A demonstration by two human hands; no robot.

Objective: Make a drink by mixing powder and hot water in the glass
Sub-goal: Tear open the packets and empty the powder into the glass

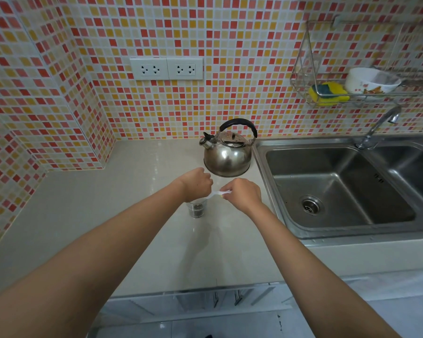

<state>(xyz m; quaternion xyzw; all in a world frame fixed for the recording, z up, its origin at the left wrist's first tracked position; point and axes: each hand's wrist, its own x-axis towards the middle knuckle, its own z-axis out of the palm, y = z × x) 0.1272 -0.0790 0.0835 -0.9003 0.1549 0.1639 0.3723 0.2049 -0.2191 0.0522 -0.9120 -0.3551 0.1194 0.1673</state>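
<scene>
A small clear glass stands on the pale counter, with something dark at its bottom. Directly above it my left hand and my right hand together pinch a small white sachet, held stretched between the fingertips over the glass's right rim. My left wrist hides the top of the glass. A shiny steel kettle with a black handle sits just behind my hands, its spout pointing left.
A steel double sink with a tap lies to the right of the kettle. A wire rack on the tiled wall holds a yellow sponge and a white bowl. Two wall sockets sit above the counter.
</scene>
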